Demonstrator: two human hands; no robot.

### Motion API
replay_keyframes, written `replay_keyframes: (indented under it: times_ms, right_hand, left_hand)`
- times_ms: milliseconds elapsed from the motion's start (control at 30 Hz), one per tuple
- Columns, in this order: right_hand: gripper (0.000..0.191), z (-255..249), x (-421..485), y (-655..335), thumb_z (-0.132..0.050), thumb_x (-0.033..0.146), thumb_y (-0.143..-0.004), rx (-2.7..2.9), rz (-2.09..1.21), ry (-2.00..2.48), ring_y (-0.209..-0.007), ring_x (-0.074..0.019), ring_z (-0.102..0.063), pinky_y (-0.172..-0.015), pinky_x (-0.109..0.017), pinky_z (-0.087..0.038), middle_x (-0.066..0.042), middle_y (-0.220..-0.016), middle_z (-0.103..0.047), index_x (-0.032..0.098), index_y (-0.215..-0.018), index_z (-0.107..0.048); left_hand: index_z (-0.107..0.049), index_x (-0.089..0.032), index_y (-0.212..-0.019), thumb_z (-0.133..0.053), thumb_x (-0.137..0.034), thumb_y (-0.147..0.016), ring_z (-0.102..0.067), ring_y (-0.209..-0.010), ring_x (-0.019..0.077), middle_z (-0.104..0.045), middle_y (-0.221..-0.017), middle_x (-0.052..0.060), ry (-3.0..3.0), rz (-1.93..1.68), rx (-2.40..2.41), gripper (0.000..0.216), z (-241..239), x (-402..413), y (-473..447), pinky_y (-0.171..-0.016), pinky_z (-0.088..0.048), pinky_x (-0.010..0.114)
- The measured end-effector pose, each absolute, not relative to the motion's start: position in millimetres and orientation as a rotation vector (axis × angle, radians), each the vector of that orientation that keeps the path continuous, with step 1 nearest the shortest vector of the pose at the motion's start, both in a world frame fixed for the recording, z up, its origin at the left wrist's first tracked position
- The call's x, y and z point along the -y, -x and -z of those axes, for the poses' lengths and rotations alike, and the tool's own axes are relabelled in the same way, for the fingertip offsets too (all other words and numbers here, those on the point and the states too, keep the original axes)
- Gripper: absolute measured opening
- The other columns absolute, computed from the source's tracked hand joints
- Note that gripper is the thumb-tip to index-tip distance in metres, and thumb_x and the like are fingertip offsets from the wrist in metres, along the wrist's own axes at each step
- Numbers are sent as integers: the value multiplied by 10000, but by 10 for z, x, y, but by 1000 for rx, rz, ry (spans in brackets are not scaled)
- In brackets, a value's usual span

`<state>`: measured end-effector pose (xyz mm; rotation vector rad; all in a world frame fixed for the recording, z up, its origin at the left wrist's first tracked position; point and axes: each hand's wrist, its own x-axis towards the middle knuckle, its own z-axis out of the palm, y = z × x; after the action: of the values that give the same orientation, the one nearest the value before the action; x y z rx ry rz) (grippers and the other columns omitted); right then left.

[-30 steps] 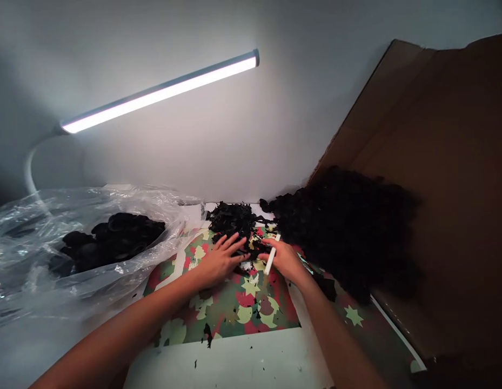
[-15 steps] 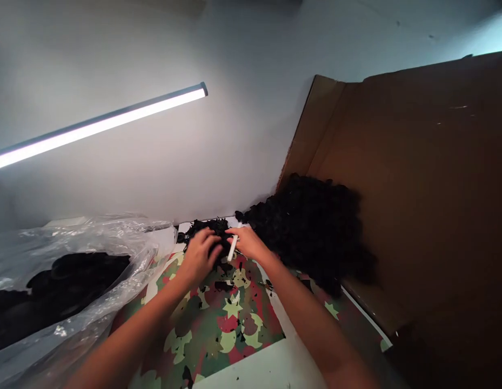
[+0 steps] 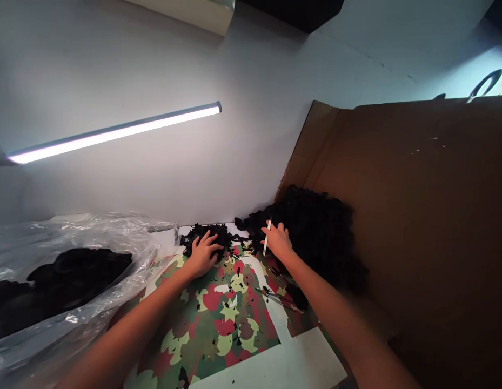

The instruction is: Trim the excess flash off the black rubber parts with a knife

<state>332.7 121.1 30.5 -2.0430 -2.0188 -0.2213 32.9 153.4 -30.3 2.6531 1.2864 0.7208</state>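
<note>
My left hand [image 3: 202, 256] lies with fingers spread on a small heap of black scraps [image 3: 220, 233] at the back of the work surface. In my right hand [image 3: 279, 241] is a slim white pen-like tool [image 3: 267, 237], held near the thumb while other fingers extend. It is at the near left edge of a large pile of soft black pieces [image 3: 315, 216]. The tool's exact kind is unclear. Beneath both hands lies a camouflage-patterned sheet [image 3: 224, 302] in green, red and pale yellow, strewn with tiny black bits.
A clear plastic bag [image 3: 153, 243] with black pieces [image 3: 84, 270] inside lies at left. On the right stands a large cardboard sheet [image 3: 416, 189]. Thin metal tools [image 3: 275, 295] rest beside my right forearm. A lit tube lamp [image 3: 121, 131] hangs on the wall.
My right hand has moved right with the white tool, from beside my left hand to the large black pile. My left hand has settled on the scraps with fingers spread.
</note>
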Motion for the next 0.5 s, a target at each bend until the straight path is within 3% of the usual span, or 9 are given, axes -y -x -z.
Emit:
replay_keyframes:
  times_ms: [100, 233, 367, 500]
  right_hand:
    - [335, -390, -1337, -3426, -829, 183, -715, 1991, 142, 1951, -1146, -328, -550, -930, -406, -423, -124, -1301, -666, 227, -1040, -765]
    - [234, -561, -1463, -3642, -758, 215, -749, 1858, 14, 1825, -946, -242, -649, -868, -348, -450, -96, -1041, -746, 187, -982, -762]
    - [245, -669, -1497, -3792, -716, 322, -749, 1672, -101, 1713, -729, -198, -632, -720, -306, -467, -47, -799, -734, 172, -939, -757]
    - [313, -749, -1487, -3834, -685, 368, -711, 1478, -192, 1586, -686, -184, -617, -682, -303, -472, -48, -775, -722, 151, -929, -741]
  left_hand:
    - [-724, -314, -1209, -591, -244, -901, -302, -1506, 357, -509, -1539, 92, -2660, -742, -1254, 343, 256, -1407, -284, -1163, -217, 665]
    - [-645, -381, -1331, -655, -406, -904, -210, -1538, 358, -371, -1632, 57, -2798, -669, -953, 428, 235, -1299, -149, -1200, -137, 637]
    - [-674, -406, -1294, -608, -269, -929, -257, -1529, 329, -429, -1601, 41, -2835, -639, -1041, 396, 307, -1395, -82, -1217, -134, 603]
    - [-714, -342, -1260, -584, -174, -894, -254, -1519, 391, -425, -1597, 99, -2743, -733, -1256, 423, 324, -1492, -128, -1168, -183, 678]
